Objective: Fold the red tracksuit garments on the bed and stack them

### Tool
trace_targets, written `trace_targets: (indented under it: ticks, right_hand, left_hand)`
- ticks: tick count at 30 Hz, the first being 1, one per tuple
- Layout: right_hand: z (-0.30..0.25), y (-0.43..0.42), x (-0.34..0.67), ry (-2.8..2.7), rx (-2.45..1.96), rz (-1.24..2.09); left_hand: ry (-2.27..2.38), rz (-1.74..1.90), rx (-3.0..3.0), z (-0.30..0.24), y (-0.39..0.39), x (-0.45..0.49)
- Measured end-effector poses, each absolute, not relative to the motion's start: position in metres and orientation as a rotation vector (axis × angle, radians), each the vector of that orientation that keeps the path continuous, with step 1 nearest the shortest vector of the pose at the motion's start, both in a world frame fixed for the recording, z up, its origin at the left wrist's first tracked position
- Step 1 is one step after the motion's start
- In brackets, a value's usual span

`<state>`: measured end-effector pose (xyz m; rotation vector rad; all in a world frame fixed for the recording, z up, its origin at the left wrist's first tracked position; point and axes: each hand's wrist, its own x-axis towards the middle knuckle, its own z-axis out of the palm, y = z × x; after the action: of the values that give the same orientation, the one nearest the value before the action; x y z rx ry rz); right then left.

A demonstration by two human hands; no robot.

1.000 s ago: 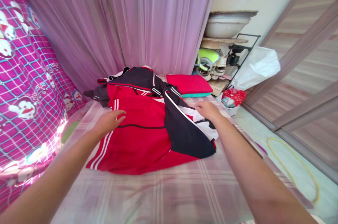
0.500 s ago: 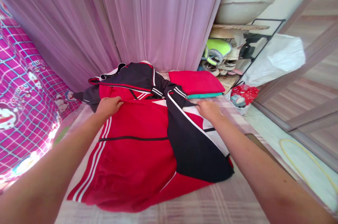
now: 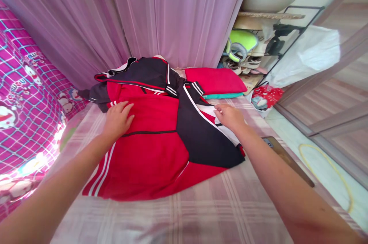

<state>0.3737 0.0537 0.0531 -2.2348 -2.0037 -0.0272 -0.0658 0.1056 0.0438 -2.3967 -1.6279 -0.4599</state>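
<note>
A red and dark navy track jacket (image 3: 149,152) with white stripes lies spread on the checked bedsheet (image 3: 201,213). My left hand (image 3: 117,120) rests on its red left side with the fingers spread. Pinched fingers of my right hand (image 3: 230,116) are at the edge of the navy sleeve part, on the right side. Behind, a navy garment part (image 3: 143,71) with red and white trim lies bunched up, its collar edge raised. I cannot tell whether it belongs to the same jacket.
A folded red cloth (image 3: 215,80) lies on a teal one (image 3: 224,95) at the back right. A phone (image 3: 287,159) is near the bed's right edge. Purple curtains (image 3: 172,14) hang behind. A shoe rack (image 3: 283,56) and a white plastic bag (image 3: 310,54) stand at the right.
My left hand has loosened its grip, and its fingers are now spread on the red fabric. The jacket's lower edge sits higher in view; the view itself has also shifted a little.
</note>
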Motion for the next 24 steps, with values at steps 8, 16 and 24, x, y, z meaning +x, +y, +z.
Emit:
trace_targets:
  ticks: [8, 16, 24]
  right_hand:
    - [0.039, -0.043, 0.383, -2.035, -2.177, 0.408]
    - [0.023, -0.074, 0.394, -1.858, -2.044, 0.677]
    - [0.036, -0.128, 0.437, -1.660, -1.675, 1.168]
  left_hand:
    - [-1.215, -0.309, -3.244, 0.022, -0.042, -0.049]
    - [-1.212, -0.215, -3.216, 0.024, -0.086, -0.036]
    - [-1.157, -0.256, -3.133, 0.014, -0.102, -0.016]
